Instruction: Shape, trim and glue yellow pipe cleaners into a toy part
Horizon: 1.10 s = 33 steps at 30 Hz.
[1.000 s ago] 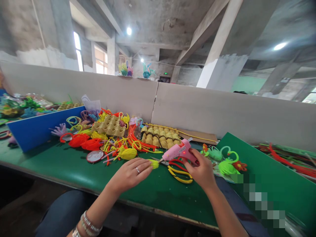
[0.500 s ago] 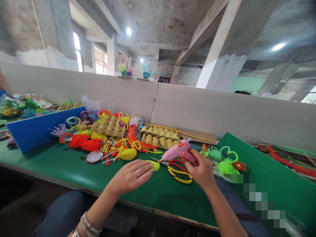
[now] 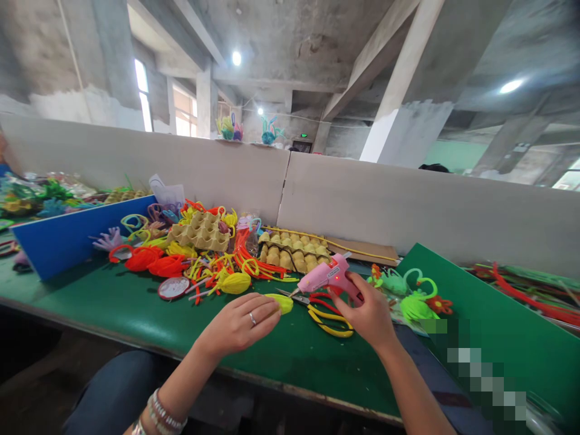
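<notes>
My left hand (image 3: 244,320) is closed around a yellow-green pipe-cleaner piece (image 3: 284,303), with one end sticking out past the fingers. My right hand (image 3: 369,308) grips a pink glue gun (image 3: 327,275), its small red light lit. The nozzle points down and left at the end of the yellow-green piece, touching or nearly touching it. Beneath the glue gun lie scissors (image 3: 335,326) with red and yellow handles, their blades partly hidden. My left fingertips cover much of the held piece.
Left of centre are egg-carton trays (image 3: 202,231), red pipe-cleaner bundles (image 3: 144,258), a yellow body (image 3: 235,283) and a round lid-like disc (image 3: 174,288). Green pipe-cleaner swans (image 3: 417,305) stand at right. A blue divider (image 3: 86,235) and a green divider (image 3: 498,326) flank the green table (image 3: 181,323).
The glue gun has tilted slightly in my right hand, and its tip has shifted a little left. A bit more of the yellow-green piece shows beyond my left fingers.
</notes>
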Each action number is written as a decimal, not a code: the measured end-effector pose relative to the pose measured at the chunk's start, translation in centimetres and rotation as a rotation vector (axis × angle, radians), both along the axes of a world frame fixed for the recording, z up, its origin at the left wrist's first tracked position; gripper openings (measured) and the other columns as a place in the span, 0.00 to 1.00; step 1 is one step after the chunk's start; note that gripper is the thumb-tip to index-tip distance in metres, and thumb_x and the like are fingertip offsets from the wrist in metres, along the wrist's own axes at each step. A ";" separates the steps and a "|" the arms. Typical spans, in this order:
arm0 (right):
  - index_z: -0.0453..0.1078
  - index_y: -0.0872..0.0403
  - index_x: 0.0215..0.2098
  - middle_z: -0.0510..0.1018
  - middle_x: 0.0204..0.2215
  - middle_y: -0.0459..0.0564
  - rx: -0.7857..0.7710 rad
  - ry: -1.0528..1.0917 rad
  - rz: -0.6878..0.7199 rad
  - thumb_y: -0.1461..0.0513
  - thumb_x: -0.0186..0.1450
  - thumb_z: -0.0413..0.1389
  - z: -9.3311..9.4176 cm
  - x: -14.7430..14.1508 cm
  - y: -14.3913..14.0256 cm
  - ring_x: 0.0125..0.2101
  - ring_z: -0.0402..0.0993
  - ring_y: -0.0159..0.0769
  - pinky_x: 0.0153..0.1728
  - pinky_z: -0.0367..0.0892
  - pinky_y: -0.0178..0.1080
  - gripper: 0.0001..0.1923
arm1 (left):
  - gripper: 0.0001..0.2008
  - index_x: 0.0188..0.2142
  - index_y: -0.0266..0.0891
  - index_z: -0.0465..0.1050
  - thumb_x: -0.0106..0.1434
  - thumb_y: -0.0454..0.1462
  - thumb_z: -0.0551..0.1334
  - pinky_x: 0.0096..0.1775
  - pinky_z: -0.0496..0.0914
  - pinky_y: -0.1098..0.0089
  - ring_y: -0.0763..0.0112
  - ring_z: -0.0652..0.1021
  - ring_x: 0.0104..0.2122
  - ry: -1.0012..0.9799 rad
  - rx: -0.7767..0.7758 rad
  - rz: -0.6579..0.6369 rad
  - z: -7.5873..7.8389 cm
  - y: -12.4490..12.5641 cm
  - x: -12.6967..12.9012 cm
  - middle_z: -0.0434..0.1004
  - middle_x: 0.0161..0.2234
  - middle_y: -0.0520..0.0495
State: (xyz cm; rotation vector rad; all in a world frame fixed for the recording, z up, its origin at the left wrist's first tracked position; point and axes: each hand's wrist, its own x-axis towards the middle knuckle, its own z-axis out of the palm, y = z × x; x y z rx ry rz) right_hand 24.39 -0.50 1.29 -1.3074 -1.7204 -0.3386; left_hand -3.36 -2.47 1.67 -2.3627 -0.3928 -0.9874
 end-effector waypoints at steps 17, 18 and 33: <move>0.70 0.55 0.39 0.79 0.30 0.53 0.037 0.015 0.027 0.55 0.56 0.55 -0.1 0.4 -0.1 0.23 0.74 0.39 0.24 0.69 0.38 0.16 | 0.11 0.41 0.33 0.71 0.66 0.30 0.51 0.41 0.74 0.70 0.72 0.78 0.39 -0.011 0.058 0.022 0.2 -0.1 0.3 0.80 0.37 0.47; 0.70 0.55 0.38 0.79 0.29 0.53 0.041 0.007 0.031 0.55 0.56 0.55 -0.1 0.4 -0.1 0.23 0.74 0.39 0.25 0.69 0.38 0.16 | 0.11 0.41 0.32 0.71 0.66 0.30 0.51 0.42 0.73 0.70 0.72 0.78 0.40 -0.006 0.050 0.020 0.2 -0.1 0.2 0.80 0.37 0.47; 0.70 0.54 0.38 0.80 0.30 0.52 0.092 -0.015 0.070 0.56 0.55 0.55 -0.3 0.8 0.1 0.25 0.76 0.40 0.26 0.71 0.38 0.14 | 0.11 0.40 0.33 0.70 0.67 0.30 0.50 0.40 0.74 0.70 0.72 0.78 0.38 -0.018 0.054 0.024 0.4 0.0 0.2 0.80 0.36 0.47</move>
